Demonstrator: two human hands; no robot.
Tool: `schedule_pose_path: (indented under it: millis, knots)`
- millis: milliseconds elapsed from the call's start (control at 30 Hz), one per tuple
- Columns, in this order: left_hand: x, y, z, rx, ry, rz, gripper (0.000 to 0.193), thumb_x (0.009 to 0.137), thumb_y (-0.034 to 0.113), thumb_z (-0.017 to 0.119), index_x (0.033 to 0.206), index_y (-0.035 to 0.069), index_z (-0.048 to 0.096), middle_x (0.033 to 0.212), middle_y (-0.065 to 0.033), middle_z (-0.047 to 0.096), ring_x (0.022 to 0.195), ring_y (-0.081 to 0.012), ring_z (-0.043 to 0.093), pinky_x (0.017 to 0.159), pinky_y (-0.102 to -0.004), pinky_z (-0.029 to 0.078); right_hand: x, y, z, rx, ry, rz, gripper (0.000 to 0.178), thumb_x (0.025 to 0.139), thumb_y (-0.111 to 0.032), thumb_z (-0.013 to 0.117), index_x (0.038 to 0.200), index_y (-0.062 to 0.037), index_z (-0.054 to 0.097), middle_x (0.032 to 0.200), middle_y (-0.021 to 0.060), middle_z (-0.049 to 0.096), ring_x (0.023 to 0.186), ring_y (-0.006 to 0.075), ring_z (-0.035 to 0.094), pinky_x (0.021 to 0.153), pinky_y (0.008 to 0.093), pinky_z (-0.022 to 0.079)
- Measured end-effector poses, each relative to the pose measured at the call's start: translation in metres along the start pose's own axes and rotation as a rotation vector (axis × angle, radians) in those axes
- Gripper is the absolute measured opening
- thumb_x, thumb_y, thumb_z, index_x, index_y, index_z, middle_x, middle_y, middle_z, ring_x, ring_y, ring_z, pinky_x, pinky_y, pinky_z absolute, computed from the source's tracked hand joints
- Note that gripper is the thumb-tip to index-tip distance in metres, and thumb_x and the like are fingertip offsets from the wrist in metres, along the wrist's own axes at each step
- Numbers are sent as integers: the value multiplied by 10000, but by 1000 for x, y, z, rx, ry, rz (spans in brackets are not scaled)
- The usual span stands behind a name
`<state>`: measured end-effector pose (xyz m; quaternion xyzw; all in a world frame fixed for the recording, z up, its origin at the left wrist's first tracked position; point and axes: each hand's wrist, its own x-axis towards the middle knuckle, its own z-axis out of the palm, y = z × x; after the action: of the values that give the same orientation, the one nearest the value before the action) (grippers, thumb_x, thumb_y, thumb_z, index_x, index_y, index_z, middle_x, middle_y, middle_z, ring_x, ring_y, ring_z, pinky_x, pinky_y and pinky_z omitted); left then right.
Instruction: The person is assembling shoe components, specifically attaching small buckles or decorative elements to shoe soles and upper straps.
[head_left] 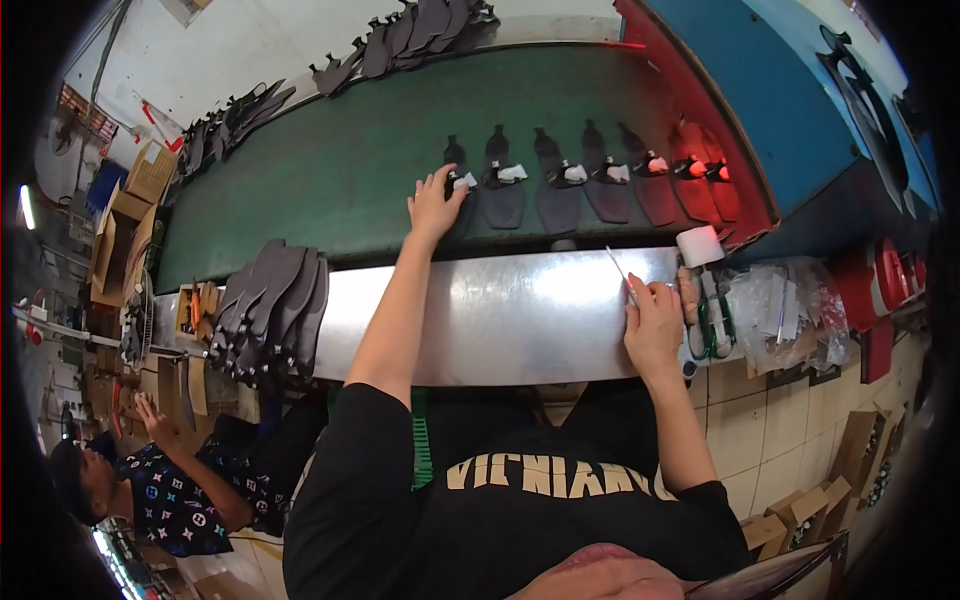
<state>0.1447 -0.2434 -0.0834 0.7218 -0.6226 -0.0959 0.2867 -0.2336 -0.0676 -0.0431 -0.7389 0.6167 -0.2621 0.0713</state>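
Note:
On the green conveyor belt (300, 165), my left hand (436, 208) reaches over the leftmost dark sandal sole (453, 150). Its fingers are spread, with the fingertips at the sole and beside a small white wad (466, 181). Several similar soles (557, 200) lie in a row to the right, each with a dark strap and a white wad across it. Above the right part of the steel table, my right hand (654, 328) is closed on a thin pointed tool (617, 264), tip away from me. Its exact kind is unclear.
Dark soles (268, 300) are piled on the table's left end. At right lie a white block (700, 246), green-handled scissors (716, 325) and a clear plastic bag (790, 312). A blue machine housing (770, 110) glows red over the belt's right end. Another person (185, 480) is at lower left.

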Motion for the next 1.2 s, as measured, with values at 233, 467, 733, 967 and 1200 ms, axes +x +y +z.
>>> schedule_pose_path:
  millis: [233, 467, 733, 967, 1200]
  knots:
    - [-38, 7, 17, -143, 329, 30, 310, 799, 104, 690, 1104, 138, 647, 1157, -131, 608, 1055, -310, 602, 923, -431, 467, -12, -23, -20, 43, 263, -142, 429, 774, -1, 662, 1194, -81, 628, 1173, 175, 506, 1028, 354, 490, 874, 414, 428]
    - [-93, 101, -69, -1110, -49, 22, 322, 811, -45, 682, 1122, 18, 624, 989, -24, 629, 887, -99, 598, 791, -253, 491, -7, -45, -9, 1117, 8, 56, 178, 889, -49, 617, 1056, -16, 565, 1139, 131, 592, 998, 251, 565, 879, 355, 453]
    - [-223, 136, -102, -1429, -487, -155, 230, 840, -4, 689, 1069, 7, 685, 1150, -67, 662, 1002, -139, 619, 903, -275, 490, -11, -89, -34, 1959, -277, 134, 254, 852, -115, 645, 1063, 3, 567, 1196, 134, 595, 1278, 298, 495, 1081, 397, 330]
    - [-248, 123, -104, -1511, -502, -339, 273, 865, -22, 648, 1137, -17, 658, 1148, -96, 664, 964, -139, 645, 803, -288, 576, -41, -81, -47, 1537, -378, 79, 326, 758, -8, 717, 920, -84, 444, 1000, 41, 491, 894, 99, 466, 820, 238, 383]
    - [-257, 114, -103, -1496, -482, -306, 315, 848, -41, 655, 1161, -4, 644, 1143, -126, 666, 931, -151, 669, 765, -281, 597, -57, -100, -53, 1023, -204, -97, 432, 729, -6, 763, 1120, 2, 580, 979, 79, 646, 882, 167, 638, 811, 289, 502]
